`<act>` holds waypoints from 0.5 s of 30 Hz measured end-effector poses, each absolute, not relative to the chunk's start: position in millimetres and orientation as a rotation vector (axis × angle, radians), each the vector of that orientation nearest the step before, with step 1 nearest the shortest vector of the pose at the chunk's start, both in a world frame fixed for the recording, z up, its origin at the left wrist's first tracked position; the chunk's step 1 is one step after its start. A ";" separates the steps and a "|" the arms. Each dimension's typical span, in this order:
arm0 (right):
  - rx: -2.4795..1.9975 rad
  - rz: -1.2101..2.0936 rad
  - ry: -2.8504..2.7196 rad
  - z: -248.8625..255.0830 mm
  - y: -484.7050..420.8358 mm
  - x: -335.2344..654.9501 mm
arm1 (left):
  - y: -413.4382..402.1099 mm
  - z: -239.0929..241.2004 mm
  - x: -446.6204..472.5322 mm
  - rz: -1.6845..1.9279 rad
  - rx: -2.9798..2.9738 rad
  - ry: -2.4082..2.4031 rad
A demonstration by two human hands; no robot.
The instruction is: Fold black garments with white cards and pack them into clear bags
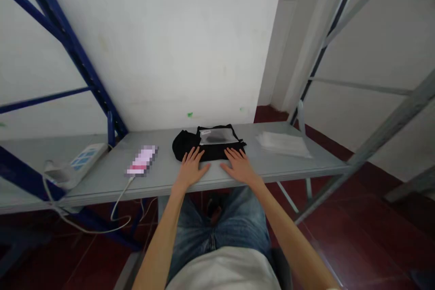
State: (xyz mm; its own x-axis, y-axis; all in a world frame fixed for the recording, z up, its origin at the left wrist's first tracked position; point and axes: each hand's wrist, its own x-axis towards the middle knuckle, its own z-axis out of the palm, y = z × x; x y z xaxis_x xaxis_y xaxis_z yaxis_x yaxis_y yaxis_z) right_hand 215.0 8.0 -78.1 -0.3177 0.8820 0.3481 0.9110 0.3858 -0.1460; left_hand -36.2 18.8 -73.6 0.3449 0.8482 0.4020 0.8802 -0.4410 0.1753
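A folded black garment (190, 144) lies on the grey shelf table (163, 176), with a clear plastic bag (217, 136) resting on its top right part. My left hand (192, 167) lies flat with its fingers spread, fingertips touching the garment's near edge. My right hand (239, 166) is also flat and spread, fingertips at the garment's near right edge. Neither hand holds anything.
A phone (142, 161) with a white cable lies left of the garment. A white power strip (79, 161) sits at the far left. A stack of clear bags (283, 143) lies to the right. Blue rack struts (73, 50) stand left, grey ones (384, 133) right.
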 end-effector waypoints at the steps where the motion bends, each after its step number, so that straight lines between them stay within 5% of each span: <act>1: -1.556 -0.110 -2.280 -78.4 8.2 214.9 | 19.3 -74.2 -36.4 -0.683 -2.513 -1.621; 15: -1.555 -0.106 -2.282 -77.3 7.6 215.4 | 18.7 -73.4 -35.4 -0.700 -2.525 -1.646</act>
State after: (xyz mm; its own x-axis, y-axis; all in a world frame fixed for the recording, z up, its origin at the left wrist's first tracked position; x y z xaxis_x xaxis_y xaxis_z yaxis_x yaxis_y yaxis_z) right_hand 215.4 7.6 -77.3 -0.3183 0.8825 0.3463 0.9107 0.3861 -0.1468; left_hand -35.4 18.7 -73.4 0.3321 0.8571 0.3938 0.8782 -0.4333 0.2025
